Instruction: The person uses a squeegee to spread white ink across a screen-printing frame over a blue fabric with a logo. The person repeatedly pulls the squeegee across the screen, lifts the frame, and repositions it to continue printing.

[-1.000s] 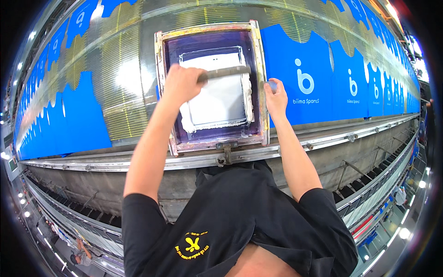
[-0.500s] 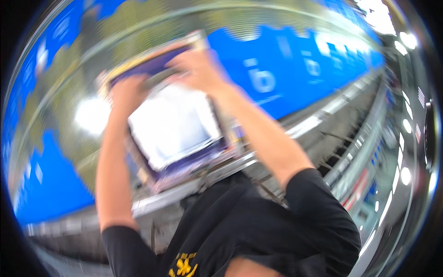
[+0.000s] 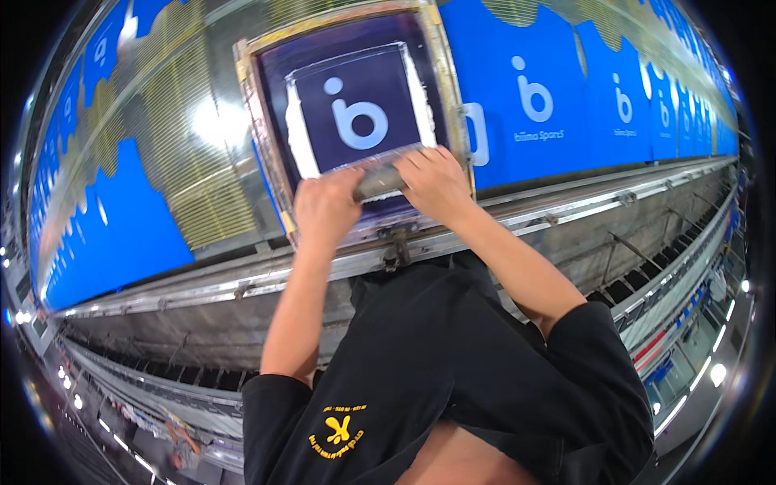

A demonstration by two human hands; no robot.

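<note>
One framed screen (image 3: 263, 121) lies beneath my grip and stretches ahead of it, while the squeegee (image 3: 380, 185) fills that grip, my left hand (image 3: 327, 206) and right hand (image 3: 437, 185) closed around it with a bare stretch between. For a clean stroke, I'd judge, both hands should press equally and hold one steady angle, keeping the white paste (image 3: 303, 145) ridged ahead on either side from streaking inward.

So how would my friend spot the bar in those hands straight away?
Find the long table with blue fabric pieces along it. Among them sits a framed screen; look at its end nearest the person. The grey-brown bar there is the only thing both left hand and right hand grip.
</note>
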